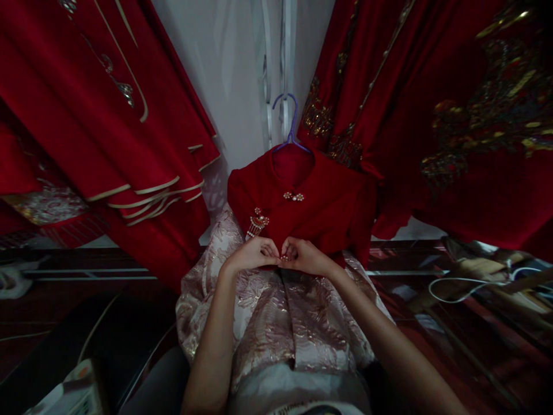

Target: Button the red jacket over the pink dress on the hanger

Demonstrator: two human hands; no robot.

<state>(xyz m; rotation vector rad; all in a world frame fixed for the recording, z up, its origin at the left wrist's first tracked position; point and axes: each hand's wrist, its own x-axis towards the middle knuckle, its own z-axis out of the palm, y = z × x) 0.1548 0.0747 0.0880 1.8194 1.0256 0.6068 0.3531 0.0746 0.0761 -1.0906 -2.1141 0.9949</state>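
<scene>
A red jacket [319, 213] hangs on a purple hanger [292, 124] in the middle of the view, above a shiny pinkish-silver brocade skirt [268, 323]. A flower-shaped clasp [294, 197] sits below the collar, and a beaded ornament [258, 222] is on the left of the chest. At the jacket's lower front edge, my left hand [258, 253] and my right hand [302, 256] meet with fingers pinched. A small beaded clasp shows at the right fingertips. The left fingertips press at the same spot, but what they pinch is too small to make out.
Red garments with pale trim [142, 115] hang at the left, and red garments with gold embroidery [488, 115] hang at the right. A white cable [458, 281] loops over cluttered items at the right. A power strip [73, 392] lies at the lower left.
</scene>
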